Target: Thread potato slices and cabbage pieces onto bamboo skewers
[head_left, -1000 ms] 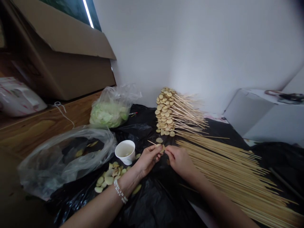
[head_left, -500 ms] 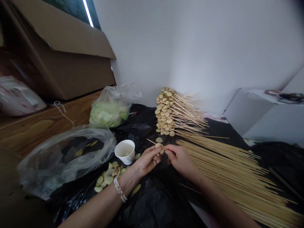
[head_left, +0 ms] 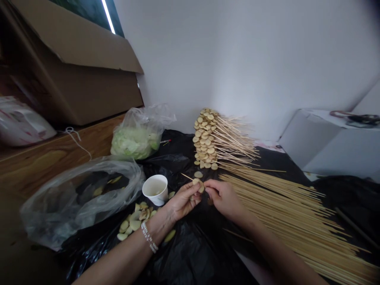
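Note:
My left hand pinches a pale round potato slice that sits on a thin bamboo skewer. The skewer's point sticks out up and to the left of the slice. My right hand is closed on the skewer just right of the slice, fingertips almost touching the left hand's. Both hands hover over black plastic sheeting. Loose potato slices lie by my left wrist, which wears a bead bracelet.
A stack of filled skewers rises behind the hands. Bare skewers fan out to the right. A white paper cup, a clear bag, a bag of greens, a cardboard box and a white box surround them.
The hands and the slice on the skewer have shifted slightly left and up; the grip stays the same.

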Tool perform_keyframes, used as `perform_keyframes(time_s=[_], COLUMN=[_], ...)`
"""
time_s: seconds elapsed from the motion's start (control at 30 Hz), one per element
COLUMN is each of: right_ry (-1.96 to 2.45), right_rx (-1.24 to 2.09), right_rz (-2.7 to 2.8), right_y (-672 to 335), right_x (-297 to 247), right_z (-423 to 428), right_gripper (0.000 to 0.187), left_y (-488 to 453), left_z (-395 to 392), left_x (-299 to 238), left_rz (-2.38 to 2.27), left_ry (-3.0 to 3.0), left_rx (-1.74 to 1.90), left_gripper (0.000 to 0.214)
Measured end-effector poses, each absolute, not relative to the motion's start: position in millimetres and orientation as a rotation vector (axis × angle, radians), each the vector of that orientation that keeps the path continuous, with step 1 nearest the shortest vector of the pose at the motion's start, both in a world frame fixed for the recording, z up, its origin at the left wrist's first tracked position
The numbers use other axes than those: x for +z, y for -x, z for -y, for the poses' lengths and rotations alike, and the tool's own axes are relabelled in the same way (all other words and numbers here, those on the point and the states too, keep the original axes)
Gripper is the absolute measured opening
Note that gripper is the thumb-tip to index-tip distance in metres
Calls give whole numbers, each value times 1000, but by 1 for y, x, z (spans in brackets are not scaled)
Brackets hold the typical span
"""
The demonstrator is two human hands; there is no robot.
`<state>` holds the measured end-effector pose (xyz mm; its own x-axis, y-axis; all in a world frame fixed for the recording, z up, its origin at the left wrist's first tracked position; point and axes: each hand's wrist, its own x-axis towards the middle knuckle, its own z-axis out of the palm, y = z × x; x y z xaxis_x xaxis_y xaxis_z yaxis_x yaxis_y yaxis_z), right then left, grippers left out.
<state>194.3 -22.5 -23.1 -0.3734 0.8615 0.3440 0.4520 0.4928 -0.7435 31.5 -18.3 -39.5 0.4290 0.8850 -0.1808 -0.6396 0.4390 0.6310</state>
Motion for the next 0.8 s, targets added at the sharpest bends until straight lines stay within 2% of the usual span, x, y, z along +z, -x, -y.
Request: perform_keyframes(time_s=[0.57, 0.8], right_ry=[1015, 1105], right_rx=[892, 803], right_rz=[2030, 1981], right_y=[-200, -195], right_x=[-26, -29], right_z=[14, 17], right_gripper=[37, 32], left_y=[-30, -32], left_z=[16, 19], left_x=[-41, -40], left_rz=[-575, -686], left_ry=[-457, -560], left_rx=[1107, 1067], left_gripper=[23, 27])
